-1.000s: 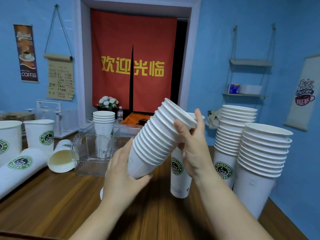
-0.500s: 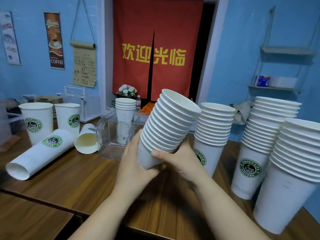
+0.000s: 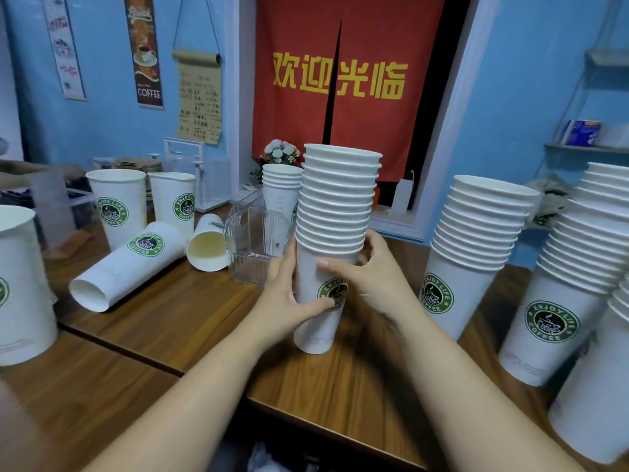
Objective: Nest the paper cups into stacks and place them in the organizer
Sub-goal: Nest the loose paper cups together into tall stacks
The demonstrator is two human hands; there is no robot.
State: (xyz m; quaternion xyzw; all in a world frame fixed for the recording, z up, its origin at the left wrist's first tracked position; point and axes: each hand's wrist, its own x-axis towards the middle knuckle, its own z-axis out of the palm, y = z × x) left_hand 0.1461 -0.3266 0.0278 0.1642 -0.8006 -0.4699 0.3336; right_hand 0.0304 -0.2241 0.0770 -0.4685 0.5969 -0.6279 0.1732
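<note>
Tall cup stack (image 3: pixel 337 206), upright on the desk (image 3: pixel 190 311) just in front of the clear organizer (image 3: pixel 250 240). Left grip (image 3: pixel 289 301) and right grip (image 3: pixel 371 277) are clamped round its lowest cup from either side. A shorter stack (image 3: pixel 280 189) stands inside the organizer; loose cups (image 3: pixel 136 260) lie to its left.
</note>
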